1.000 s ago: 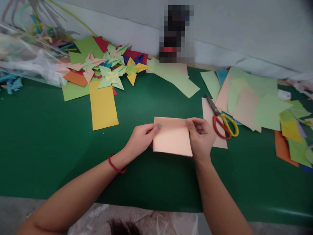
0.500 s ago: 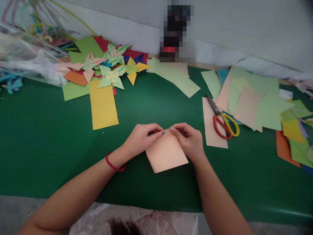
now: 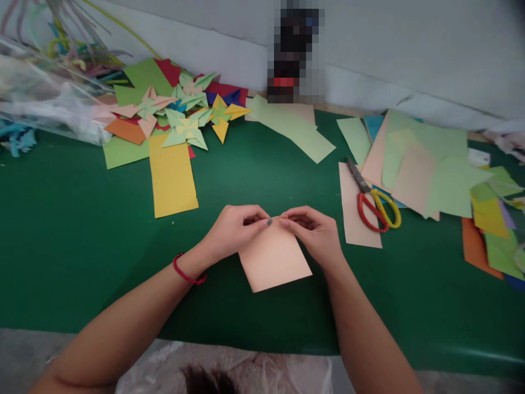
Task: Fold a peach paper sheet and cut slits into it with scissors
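Observation:
A pale peach sheet of paper (image 3: 275,260) is held between my two hands, its near corners hanging toward me over the green tabletop. My left hand (image 3: 240,230), with a red cord bracelet on its wrist, pinches the far edge near the upper left corner. Close beside it, my right hand (image 3: 314,232) pinches the same edge at the upper right. The thumbs lie on top of the paper; most of the other fingers are tucked behind it and partly hidden.
Scissors (image 3: 371,202) with red and yellow handles lie on a peach strip at right, beside stacked pale green sheets (image 3: 447,142). Folded paper stars (image 3: 188,128) and a yellow sheet (image 3: 174,180) lie at the left. A clear plastic bag (image 3: 53,93) sits at far left.
Both hands and the peach paper have shifted slightly left. The right thumb and fingers have moved a little along the far edge; the grip on the paper stays.

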Action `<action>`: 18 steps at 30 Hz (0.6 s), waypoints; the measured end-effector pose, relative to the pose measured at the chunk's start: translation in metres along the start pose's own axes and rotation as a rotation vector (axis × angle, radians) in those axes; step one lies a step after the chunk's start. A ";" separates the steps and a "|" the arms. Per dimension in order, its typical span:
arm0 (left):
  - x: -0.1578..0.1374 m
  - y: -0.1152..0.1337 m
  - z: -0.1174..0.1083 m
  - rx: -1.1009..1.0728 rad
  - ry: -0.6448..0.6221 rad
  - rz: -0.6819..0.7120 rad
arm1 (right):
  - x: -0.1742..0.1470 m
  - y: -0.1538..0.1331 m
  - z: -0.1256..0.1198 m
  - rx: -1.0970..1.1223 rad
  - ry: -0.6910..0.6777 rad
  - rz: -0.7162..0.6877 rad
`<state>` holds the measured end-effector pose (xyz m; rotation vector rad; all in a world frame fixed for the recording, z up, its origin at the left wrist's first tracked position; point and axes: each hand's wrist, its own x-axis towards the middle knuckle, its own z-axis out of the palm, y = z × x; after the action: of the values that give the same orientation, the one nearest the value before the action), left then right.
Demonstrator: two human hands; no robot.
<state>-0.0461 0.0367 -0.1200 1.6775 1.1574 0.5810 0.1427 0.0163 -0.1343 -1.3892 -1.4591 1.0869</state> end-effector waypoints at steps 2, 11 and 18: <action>0.000 0.000 0.000 -0.005 -0.007 -0.005 | 0.000 0.000 0.000 -0.010 0.010 0.003; 0.000 0.000 0.001 -0.006 -0.008 0.024 | 0.001 0.003 -0.001 0.008 -0.021 0.087; 0.000 -0.002 0.001 -0.026 -0.022 0.019 | 0.000 0.001 -0.001 0.033 -0.050 0.099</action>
<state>-0.0465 0.0365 -0.1225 1.6706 1.1150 0.5852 0.1437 0.0159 -0.1353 -1.4330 -1.4143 1.2106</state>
